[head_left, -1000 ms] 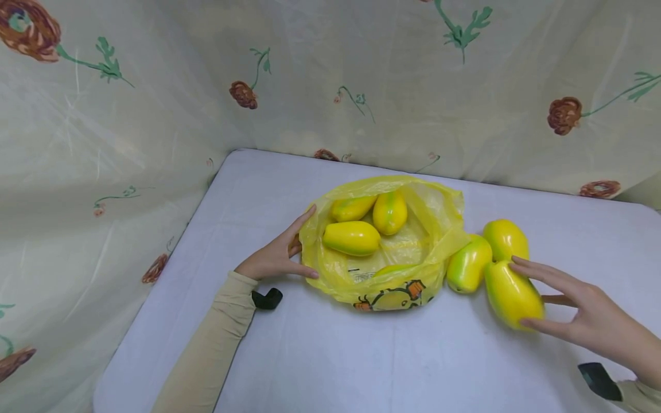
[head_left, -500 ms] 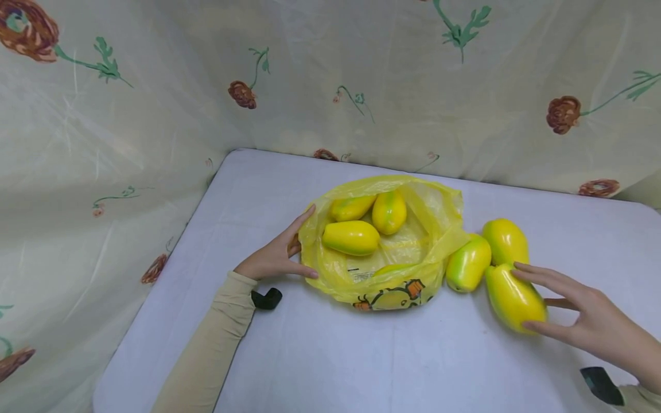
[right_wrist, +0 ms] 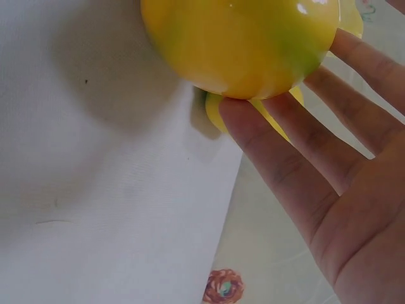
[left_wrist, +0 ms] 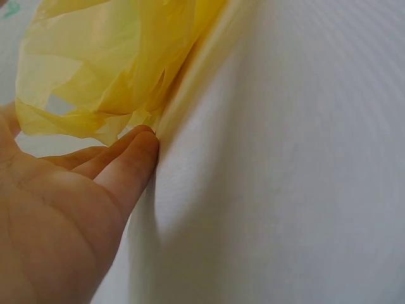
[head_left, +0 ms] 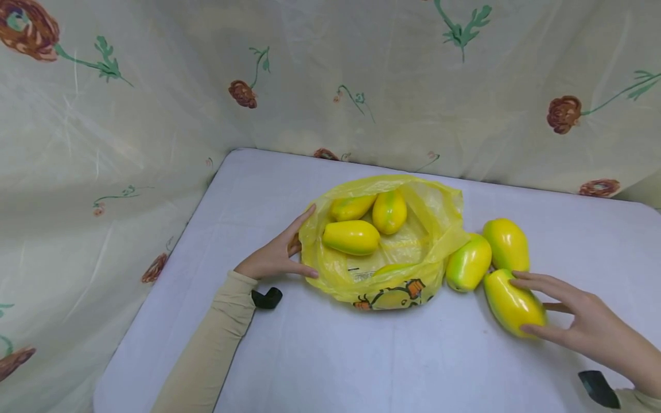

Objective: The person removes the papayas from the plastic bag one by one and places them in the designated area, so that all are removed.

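Note:
A yellow plastic bag with a printed cartoon lies with its mouth wide. Inside show several yellow papayas, one mostly hidden behind the near wall. My left hand rests against the bag's left side, thumb and fingers spread; in the left wrist view its straight fingers touch the plastic. To the right of the bag, my right hand holds a yellow papaya between thumb and fingertips. The right wrist view shows the fingertips against the rounded end of this papaya.
Two more papayas, a greenish one against the bag and a yellow one behind, lie beside the held one. A white cloth covers the table. A flower-printed curtain hangs behind and to the left.
The papaya at my right hand has shifted slightly toward me and turned a little, its upper end drawing away from the papaya behind. My left hand and the bag stay put.

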Action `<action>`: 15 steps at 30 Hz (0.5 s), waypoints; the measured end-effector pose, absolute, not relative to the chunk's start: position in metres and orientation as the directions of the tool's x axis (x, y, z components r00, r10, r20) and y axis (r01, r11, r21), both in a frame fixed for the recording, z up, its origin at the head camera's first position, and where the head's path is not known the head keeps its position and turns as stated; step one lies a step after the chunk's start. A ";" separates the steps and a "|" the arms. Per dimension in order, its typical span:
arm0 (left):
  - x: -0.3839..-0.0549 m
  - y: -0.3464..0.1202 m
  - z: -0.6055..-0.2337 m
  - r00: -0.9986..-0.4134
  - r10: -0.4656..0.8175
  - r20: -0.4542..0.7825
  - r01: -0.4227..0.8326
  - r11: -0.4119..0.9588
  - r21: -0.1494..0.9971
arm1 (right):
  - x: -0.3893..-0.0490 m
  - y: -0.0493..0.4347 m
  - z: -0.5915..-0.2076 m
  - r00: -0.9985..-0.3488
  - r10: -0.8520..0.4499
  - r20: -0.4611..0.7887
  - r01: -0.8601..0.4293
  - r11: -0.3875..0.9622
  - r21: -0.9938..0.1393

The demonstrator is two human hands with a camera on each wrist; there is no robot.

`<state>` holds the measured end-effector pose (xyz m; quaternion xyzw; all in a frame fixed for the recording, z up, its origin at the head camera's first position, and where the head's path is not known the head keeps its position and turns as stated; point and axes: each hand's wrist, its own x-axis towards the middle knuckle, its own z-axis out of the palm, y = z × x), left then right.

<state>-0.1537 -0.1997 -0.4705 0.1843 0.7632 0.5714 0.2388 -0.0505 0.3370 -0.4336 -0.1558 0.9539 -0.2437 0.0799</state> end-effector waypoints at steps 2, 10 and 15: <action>-0.153 -0.200 -0.470 -0.818 0.555 -0.153 0.009 0.279 0.960 | -0.051 0.337 -0.435 -0.939 -0.337 -0.074 -0.259 0.830 -0.494; -0.153 -0.200 -0.469 -0.819 0.551 -0.161 0.004 0.286 0.958 | -0.053 0.337 -0.435 -0.939 -0.326 -0.108 -0.233 0.837 -0.494; -0.153 -0.199 -0.468 -0.815 0.555 -0.168 -0.005 0.282 0.959 | -0.053 0.336 -0.434 -0.940 -0.317 -0.124 -0.219 0.842 -0.493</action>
